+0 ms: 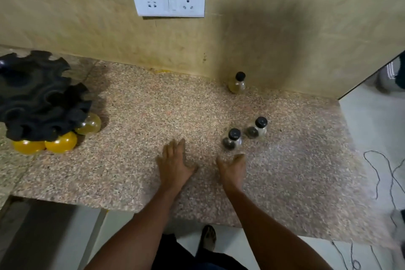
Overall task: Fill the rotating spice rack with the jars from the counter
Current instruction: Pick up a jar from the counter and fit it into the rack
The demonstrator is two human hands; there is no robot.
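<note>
Hands empty: left hand (174,163) flat, right hand (232,167) with fingers (240,156) spread beside nearest jar (232,139), toward worktop's right edge. Jar best gripped around body, kept upright, carried to spice rack (37,98) at left edge.

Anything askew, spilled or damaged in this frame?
Yes. Above the white socket plate the wall panel is broken open, leaving a dark ragged gap with wires showing. Nothing looks spilled on the counter; the three loose jars stand upright, one alone against the wall.
</note>
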